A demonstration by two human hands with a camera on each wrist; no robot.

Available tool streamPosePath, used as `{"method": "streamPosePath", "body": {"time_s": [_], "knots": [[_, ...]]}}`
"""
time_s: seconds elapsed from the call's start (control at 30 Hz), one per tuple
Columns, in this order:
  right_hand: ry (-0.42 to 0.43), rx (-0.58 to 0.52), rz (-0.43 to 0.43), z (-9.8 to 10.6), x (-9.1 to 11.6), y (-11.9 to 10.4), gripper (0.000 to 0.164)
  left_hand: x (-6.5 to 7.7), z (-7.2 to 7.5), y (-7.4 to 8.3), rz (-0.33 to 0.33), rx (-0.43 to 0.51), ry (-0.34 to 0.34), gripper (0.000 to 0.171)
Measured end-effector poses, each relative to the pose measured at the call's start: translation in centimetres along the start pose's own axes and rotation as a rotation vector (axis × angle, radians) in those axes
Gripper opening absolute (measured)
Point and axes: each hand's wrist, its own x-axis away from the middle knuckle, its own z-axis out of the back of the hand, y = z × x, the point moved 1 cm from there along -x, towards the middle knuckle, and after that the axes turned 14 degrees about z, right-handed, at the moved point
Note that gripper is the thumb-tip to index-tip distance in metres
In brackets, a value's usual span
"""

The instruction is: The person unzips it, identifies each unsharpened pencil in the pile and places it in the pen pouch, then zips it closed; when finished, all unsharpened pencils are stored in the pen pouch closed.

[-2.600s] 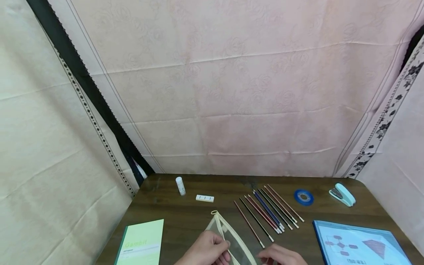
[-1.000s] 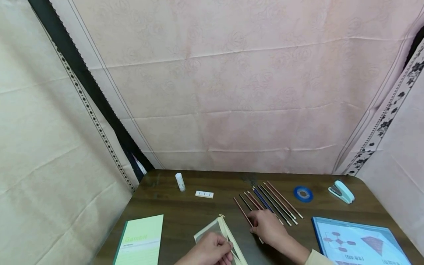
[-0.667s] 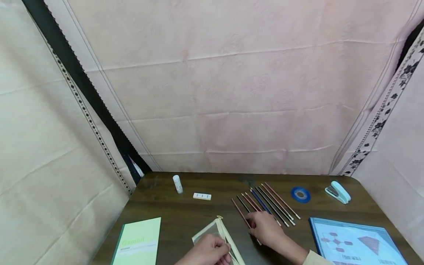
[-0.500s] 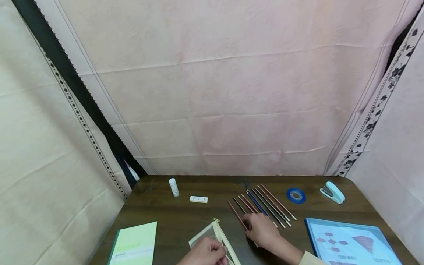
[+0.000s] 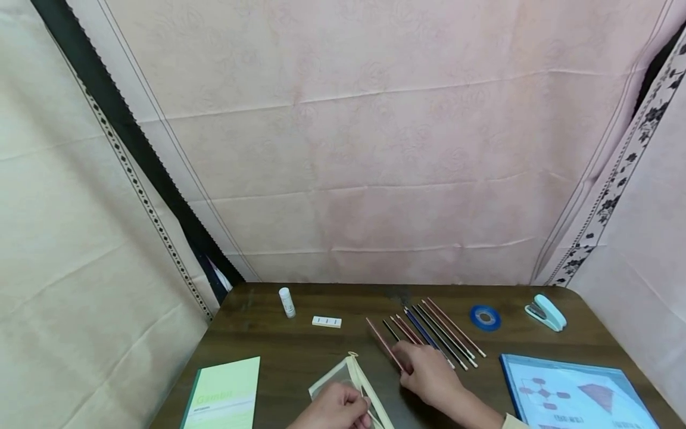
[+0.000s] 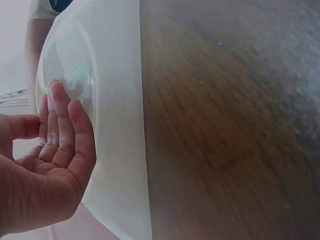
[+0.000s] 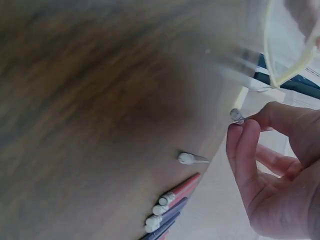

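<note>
My left hand (image 5: 336, 406) pinches the cream zipped edge of a see-through mesh pouch (image 5: 370, 393), which stands partly open near the table's front. In the left wrist view, the pouch's mesh (image 6: 117, 75) spreads behind the fingers. My right hand (image 5: 429, 375) pinches a dark red pencil (image 5: 382, 338) between thumb and fingers; its white eraser end (image 7: 237, 116) sticks out in the right wrist view. Right beside that hand, several other pencils (image 5: 450, 326), red, dark and blue, lie slanted in a loose row. My right hand covers the lower ends of some.
A glue stick (image 5: 287, 302) and a white eraser (image 5: 327, 322) lie at the back left. Blue tape (image 5: 485, 318) and a mint stapler (image 5: 545, 313) are at the back right. A green notebook (image 5: 222, 393) lies left, a blue folder (image 5: 579, 387) right.
From beside the pouch, my right hand has reached up and right to the pencils and grasped the leftmost red one, whose tip has shifted left. My left hand keeps hold of the pouch, now turned.
</note>
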Motion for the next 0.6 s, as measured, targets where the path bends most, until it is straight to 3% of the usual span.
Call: {"method": "streamPosePath", "body": {"time_s": [0.3,0.6], "knots": [[0.065,-0.222,0.000,1.7,0.8,-1.4,0.049,-0.1,0.3,0.0,-0.004,0.003,0.002,0.035],[-0.019,-0.737,-0.007,2.2,2.1,-2.6,0.046,-0.3,0.2,0.0,0.012,0.080,-0.039,0.035]]}}
